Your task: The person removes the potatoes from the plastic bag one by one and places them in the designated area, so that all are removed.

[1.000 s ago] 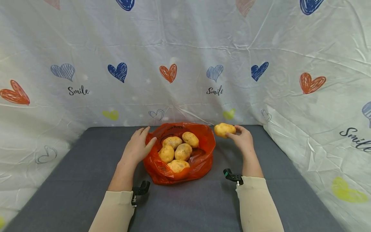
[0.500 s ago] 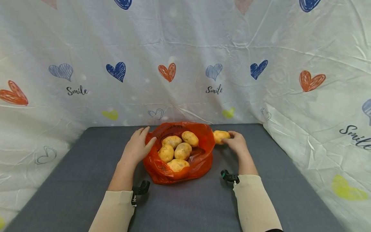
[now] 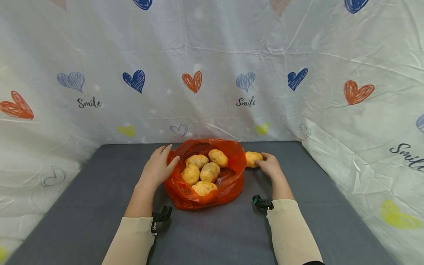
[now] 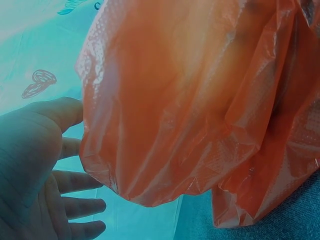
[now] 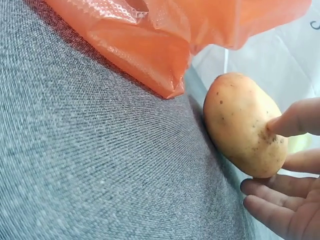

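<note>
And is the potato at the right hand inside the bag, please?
No, the right hand holds that potato outside the bag.

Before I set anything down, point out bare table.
Bare: the table before the bag, between the sleeves, and outside each sleeve. Crowded: the bag's sides, left hand at one, right hand and held potato at the other.

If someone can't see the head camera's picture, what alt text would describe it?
A person's right hand grips a potato beside an open red plastic bag with five more potatoes visible inside, on a dark gray table. The left hand is at the bag's opposite side; behind hangs a pale sheet printed with hearts.
</note>
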